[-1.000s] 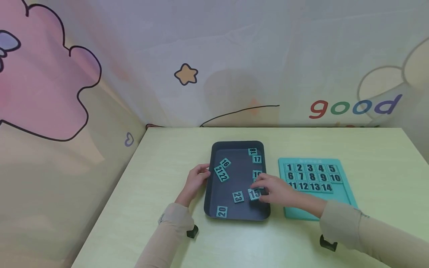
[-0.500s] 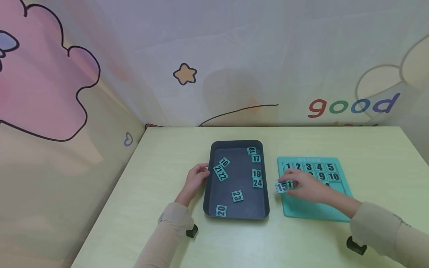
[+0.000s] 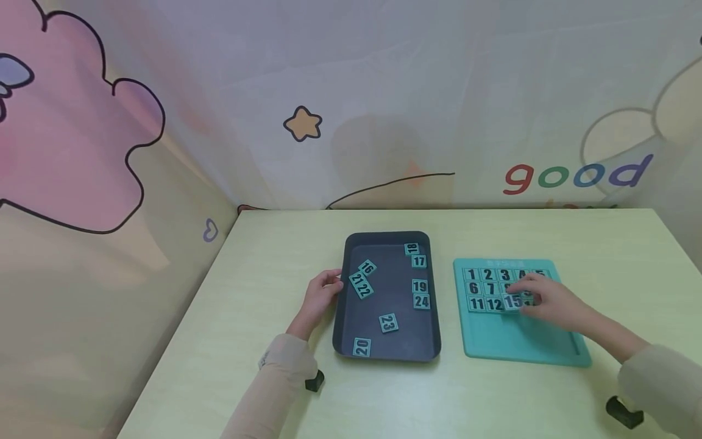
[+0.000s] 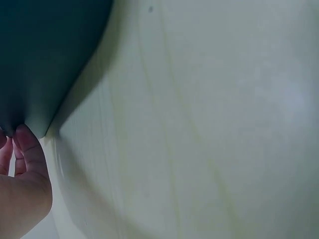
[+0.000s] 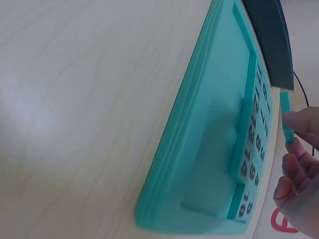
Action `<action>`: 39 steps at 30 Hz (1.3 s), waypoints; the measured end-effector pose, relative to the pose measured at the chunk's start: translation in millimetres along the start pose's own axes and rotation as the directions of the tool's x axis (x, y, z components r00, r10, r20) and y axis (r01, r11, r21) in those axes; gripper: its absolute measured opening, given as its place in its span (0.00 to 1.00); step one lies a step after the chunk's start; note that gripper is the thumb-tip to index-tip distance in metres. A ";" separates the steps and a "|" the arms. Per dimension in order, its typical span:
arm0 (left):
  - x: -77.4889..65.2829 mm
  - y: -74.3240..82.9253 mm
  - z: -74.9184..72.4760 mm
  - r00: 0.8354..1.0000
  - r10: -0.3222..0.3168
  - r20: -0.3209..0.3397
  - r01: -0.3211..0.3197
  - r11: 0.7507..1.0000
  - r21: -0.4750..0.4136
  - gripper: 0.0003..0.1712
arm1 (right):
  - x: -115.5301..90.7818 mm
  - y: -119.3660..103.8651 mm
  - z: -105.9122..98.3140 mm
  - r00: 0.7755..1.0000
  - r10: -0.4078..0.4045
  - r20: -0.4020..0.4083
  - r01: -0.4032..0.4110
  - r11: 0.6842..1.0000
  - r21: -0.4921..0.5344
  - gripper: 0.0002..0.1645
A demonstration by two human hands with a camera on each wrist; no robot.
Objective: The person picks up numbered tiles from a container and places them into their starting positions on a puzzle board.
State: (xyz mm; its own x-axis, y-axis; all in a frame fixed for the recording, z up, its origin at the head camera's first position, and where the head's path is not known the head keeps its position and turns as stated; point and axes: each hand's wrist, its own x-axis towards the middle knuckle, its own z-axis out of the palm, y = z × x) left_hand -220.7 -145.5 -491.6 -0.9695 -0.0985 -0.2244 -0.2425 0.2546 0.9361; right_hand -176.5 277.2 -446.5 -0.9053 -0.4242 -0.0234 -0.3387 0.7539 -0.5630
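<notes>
I hold the number tile 15 pinched between the thumb and fingers of my right hand, its face up, raised over the third row of the turquoise number board. In the right wrist view, the tile is apart from the board's surface. Below it, tiles 1 to 5 and 6 to 10 make two full rows, with 11 to 14 in the third; my fingers and the held tile cover some of these in the head view. Well to the left of my right hand lies the dark grey tray, whose left rim I pinch with the bent thumb and fingers of my left hand. Inside the tray, tiles 21 and 22 touch side by side near tile 16; 18 and 17 sit toward the far right corner, 19 and 24 by the right wall, 23 toward the near end, 20 in the near left corner. Tray and board rest on a pale wood-grained tabletop, before a printed wall hanging reading "good".
</notes>
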 end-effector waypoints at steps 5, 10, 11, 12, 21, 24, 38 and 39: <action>-1.2 0.2 0.4 0.999 0.033 -0.005 -0.033 0.999 0.013 0.18 | -6.9 18.4 -5.3 0.999 0.048 -0.004 -0.048 0.999 -0.025 0.19; -0.8 0.0 0.0 1.000 0.030 -0.003 -0.029 0.999 0.015 0.18 | -13.0 36.3 -7.0 0.996 0.091 0.002 -0.091 0.995 -0.038 0.20; -0.7 -0.1 0.0 1.000 0.025 -0.002 -0.025 1.000 0.015 0.18 | -14.1 39.1 -7.2 0.995 0.095 0.005 -0.095 0.995 -0.039 0.20; -0.5 -0.4 0.0 1.000 0.023 0.000 -0.023 1.000 0.016 0.18 | -15.0 41.4 -7.4 0.995 0.100 0.008 -0.099 0.994 -0.037 0.20; 1.4 -2.5 -0.1 0.999 0.030 0.011 -0.030 0.999 0.012 0.18 | -23.1 54.5 -10.7 0.994 0.109 0.014 -0.109 0.993 -0.038 0.19; 1.0 -2.1 -0.2 1.000 0.031 0.008 -0.031 0.999 0.016 0.18 | -23.8 56.3 -10.5 0.993 0.118 0.018 -0.117 0.993 -0.036 0.20; -0.2 0.1 0.3 1.000 0.013 0.004 -0.013 1.000 0.004 0.18 | -19.8 59.4 -3.4 0.989 0.150 -0.006 -0.150 0.985 -0.084 0.21; 0.0 -0.2 0.2 1.000 0.013 0.005 -0.013 1.000 0.006 0.18 | -18.9 58.9 -3.4 0.988 0.152 -0.008 -0.152 0.984 -0.094 0.22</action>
State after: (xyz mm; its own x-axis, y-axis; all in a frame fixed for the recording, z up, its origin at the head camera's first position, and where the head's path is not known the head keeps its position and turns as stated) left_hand -220.6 -145.4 -491.9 -0.9729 -0.0901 -0.2132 -0.2297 0.2621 0.9373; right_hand -180.1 331.3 -476.4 -0.9482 -0.3007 -0.1023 -0.2196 0.8534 -0.4727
